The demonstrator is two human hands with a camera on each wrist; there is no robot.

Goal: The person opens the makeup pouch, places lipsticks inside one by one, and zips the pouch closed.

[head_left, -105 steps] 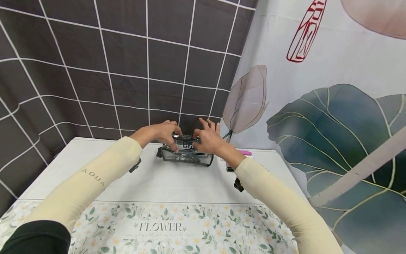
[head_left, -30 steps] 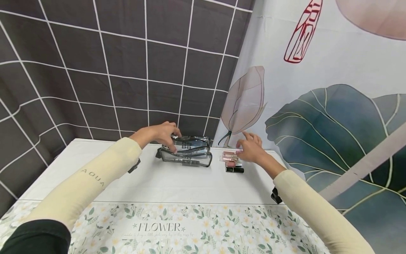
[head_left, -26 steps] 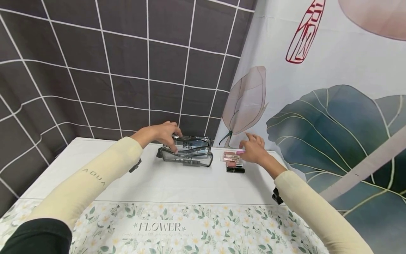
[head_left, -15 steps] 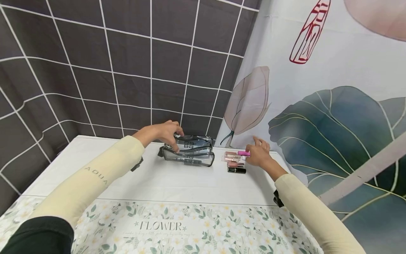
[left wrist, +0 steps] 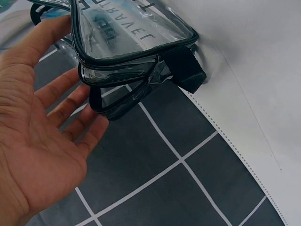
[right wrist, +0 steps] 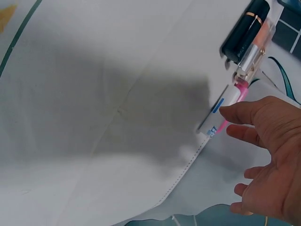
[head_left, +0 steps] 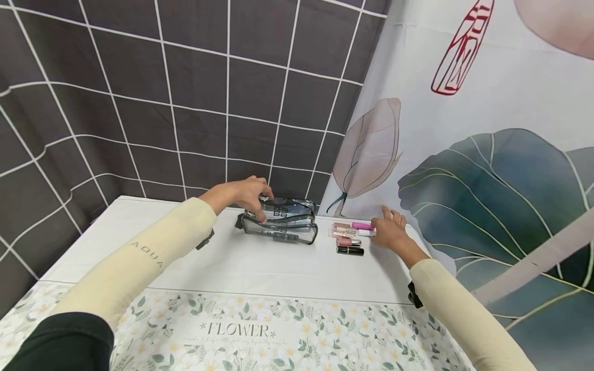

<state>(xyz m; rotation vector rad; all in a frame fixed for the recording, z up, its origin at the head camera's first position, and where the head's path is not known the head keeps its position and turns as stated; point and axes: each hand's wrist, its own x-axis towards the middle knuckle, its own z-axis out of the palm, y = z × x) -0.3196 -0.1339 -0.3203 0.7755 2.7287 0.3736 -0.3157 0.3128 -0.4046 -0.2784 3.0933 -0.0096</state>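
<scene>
Left hand (head_left: 248, 196) grips the clear black-trimmed zip pouch (head_left: 281, 221); right hand (head_left: 392, 233) is at the white tube (head_left: 366, 233).
Pouch sits near the back edge of the white tabletop (head_left: 260, 265), in front of the dark grid-pattern fabric (head_left: 195, 129); left thumb on the front side, fingers behind, at its left end, "TRAVEL" lettering readable in the left wrist view. Right hand is unclosed, fingers bent loosely and spread, thumb and index apart at the right end of the white tube; can't tell if they touch it. Magenta tube (head_left: 363, 225) lies just behind the white one. Black lipstick tube (head_left: 350, 251) is frontmost in the cosmetics group, just right of the pouch, with a rosy lip tube (head_left: 345, 242) right behind it.
</scene>
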